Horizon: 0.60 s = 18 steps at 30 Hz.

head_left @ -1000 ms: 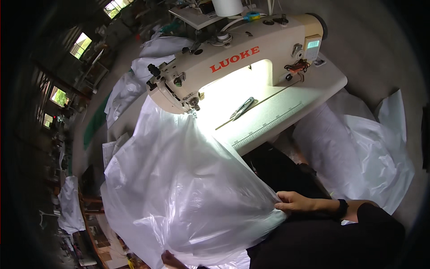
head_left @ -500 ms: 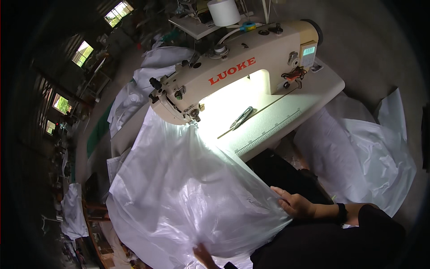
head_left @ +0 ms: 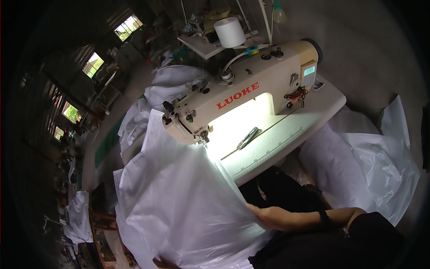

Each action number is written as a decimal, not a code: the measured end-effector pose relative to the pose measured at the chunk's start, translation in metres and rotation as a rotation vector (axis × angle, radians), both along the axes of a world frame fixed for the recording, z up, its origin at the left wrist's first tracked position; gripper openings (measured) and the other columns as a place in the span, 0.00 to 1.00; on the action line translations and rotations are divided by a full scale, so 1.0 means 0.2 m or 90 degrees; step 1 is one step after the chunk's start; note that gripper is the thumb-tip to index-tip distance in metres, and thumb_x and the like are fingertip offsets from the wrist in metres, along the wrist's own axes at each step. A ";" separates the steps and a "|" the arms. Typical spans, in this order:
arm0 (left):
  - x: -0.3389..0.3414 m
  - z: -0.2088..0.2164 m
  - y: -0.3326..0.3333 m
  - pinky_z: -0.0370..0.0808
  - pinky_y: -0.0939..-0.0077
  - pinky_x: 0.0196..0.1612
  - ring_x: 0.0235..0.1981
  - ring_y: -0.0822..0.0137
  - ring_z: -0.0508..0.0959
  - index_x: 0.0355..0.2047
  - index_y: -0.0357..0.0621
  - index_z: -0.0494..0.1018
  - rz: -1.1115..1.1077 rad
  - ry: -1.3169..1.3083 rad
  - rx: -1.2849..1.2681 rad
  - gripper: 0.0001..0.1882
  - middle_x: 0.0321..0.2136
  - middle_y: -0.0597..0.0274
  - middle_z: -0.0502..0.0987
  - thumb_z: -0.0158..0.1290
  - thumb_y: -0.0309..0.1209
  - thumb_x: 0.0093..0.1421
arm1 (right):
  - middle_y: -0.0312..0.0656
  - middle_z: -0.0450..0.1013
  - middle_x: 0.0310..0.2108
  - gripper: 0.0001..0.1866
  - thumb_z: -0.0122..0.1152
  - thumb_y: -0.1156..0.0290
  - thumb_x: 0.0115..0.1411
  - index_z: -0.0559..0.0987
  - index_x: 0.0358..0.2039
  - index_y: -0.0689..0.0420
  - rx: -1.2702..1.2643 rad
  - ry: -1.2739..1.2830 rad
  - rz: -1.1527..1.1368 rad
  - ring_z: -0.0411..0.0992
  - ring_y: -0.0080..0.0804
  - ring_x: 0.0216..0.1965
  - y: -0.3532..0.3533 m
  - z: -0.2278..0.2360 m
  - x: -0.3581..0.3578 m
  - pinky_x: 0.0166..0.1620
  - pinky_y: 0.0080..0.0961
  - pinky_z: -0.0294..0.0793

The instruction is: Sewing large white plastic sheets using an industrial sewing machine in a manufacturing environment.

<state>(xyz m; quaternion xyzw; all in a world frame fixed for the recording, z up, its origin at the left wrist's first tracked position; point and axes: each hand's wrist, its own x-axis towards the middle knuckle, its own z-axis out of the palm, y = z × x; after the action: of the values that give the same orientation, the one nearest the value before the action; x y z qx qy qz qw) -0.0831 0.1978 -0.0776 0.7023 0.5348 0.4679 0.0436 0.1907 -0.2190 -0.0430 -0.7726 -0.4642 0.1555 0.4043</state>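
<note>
A large sheet of white, slightly shiny fabric [head_left: 179, 193] runs from the sewing machine [head_left: 237, 94] down toward me. Its upper part lies at the needle area under the lit machine head. My right hand [head_left: 271, 217] grips the sheet's right edge, fingers closed over it, just below the machine bed. At the lower edge of the picture, my left hand [head_left: 165, 263] is at the sheet's near part; its fingers are mostly hidden by cloth and the picture's edge. A slim grey and black hand tool [head_left: 248, 138], perhaps snips, rests on the machine bed.
More white fabric [head_left: 376, 166] is heaped right of the machine, and another pile [head_left: 174, 83] lies behind it. A white thread cone [head_left: 230, 32] stands by a small shelf [head_left: 201, 46]. A wooden frame [head_left: 101, 224] stands at lower left.
My right hand has moved left with the sheet's edge, and my left hand has gone left and down. The sheet lies straighter from the needle. The whole view has shifted, so the machine sits lower.
</note>
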 end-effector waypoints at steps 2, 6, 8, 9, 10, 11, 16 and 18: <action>0.07 0.03 0.07 0.74 0.57 0.43 0.38 0.43 0.79 0.40 0.27 0.74 -0.040 0.004 0.041 0.20 0.35 0.36 0.79 0.56 0.39 0.64 | 0.52 0.74 0.22 0.32 0.46 0.78 0.63 0.54 0.68 0.64 -0.052 0.010 -0.006 0.75 0.45 0.20 0.07 0.02 0.06 0.23 0.37 0.74; 0.24 0.05 0.18 0.74 0.56 0.38 0.30 0.44 0.75 0.34 0.27 0.71 -0.067 0.128 -0.028 0.19 0.30 0.36 0.76 0.54 0.37 0.67 | 0.54 0.76 0.25 0.28 0.40 0.77 0.65 0.57 0.66 0.65 -0.076 0.024 -0.033 0.77 0.49 0.24 0.21 0.09 0.23 0.27 0.41 0.76; 0.30 0.07 0.18 0.74 0.53 0.36 0.30 0.40 0.77 0.34 0.23 0.73 -0.101 0.120 -0.082 0.22 0.29 0.34 0.77 0.53 0.40 0.67 | 0.54 0.77 0.27 0.27 0.44 0.77 0.63 0.60 0.64 0.65 -0.043 0.049 -0.055 0.78 0.49 0.26 0.25 0.11 0.30 0.29 0.42 0.76; 0.32 0.08 0.17 0.76 0.55 0.38 0.32 0.40 0.78 0.37 0.23 0.73 -0.121 0.086 -0.085 0.24 0.32 0.34 0.78 0.53 0.41 0.67 | 0.55 0.77 0.27 0.28 0.48 0.76 0.62 0.62 0.63 0.64 -0.014 0.021 -0.069 0.78 0.50 0.27 0.26 0.11 0.31 0.30 0.43 0.77; 0.31 0.10 0.14 0.76 0.57 0.42 0.37 0.41 0.79 0.42 0.21 0.71 -0.141 0.066 -0.103 0.25 0.36 0.32 0.77 0.53 0.41 0.67 | 0.56 0.77 0.27 0.28 0.52 0.76 0.61 0.63 0.63 0.64 0.011 -0.015 -0.091 0.78 0.51 0.27 0.27 0.10 0.32 0.31 0.44 0.77; 0.30 0.11 0.11 0.76 0.59 0.46 0.41 0.42 0.79 0.46 0.19 0.70 -0.156 0.060 -0.168 0.27 0.41 0.31 0.77 0.52 0.41 0.68 | 0.49 0.79 0.33 0.29 0.58 0.71 0.62 0.65 0.62 0.62 0.020 0.074 -0.088 0.79 0.41 0.32 0.24 0.09 0.31 0.35 0.38 0.78; 0.10 0.12 -0.09 0.66 0.62 0.62 0.58 0.46 0.71 0.60 0.20 0.60 -0.194 -0.078 -0.338 0.34 0.58 0.31 0.67 0.53 0.42 0.68 | 0.35 0.74 0.47 0.30 0.62 0.60 0.66 0.66 0.63 0.61 0.252 0.804 -0.037 0.71 0.17 0.46 0.15 -0.12 0.11 0.49 0.19 0.71; 0.04 0.10 -0.12 0.68 0.63 0.60 0.55 0.47 0.73 0.58 0.20 0.63 -0.275 0.027 -0.314 0.32 0.56 0.31 0.70 0.53 0.41 0.68 | 0.30 0.74 0.41 0.23 0.61 0.58 0.67 0.73 0.55 0.61 0.200 0.817 0.030 0.68 0.13 0.37 0.11 -0.20 0.03 0.39 0.16 0.68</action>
<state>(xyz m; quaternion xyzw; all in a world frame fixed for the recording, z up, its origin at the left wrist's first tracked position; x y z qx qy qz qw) -0.0757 0.1741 -0.0580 0.7774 0.4716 0.2891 0.2994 0.1970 -0.1964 -0.0830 -0.4482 -0.1654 0.5241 0.7051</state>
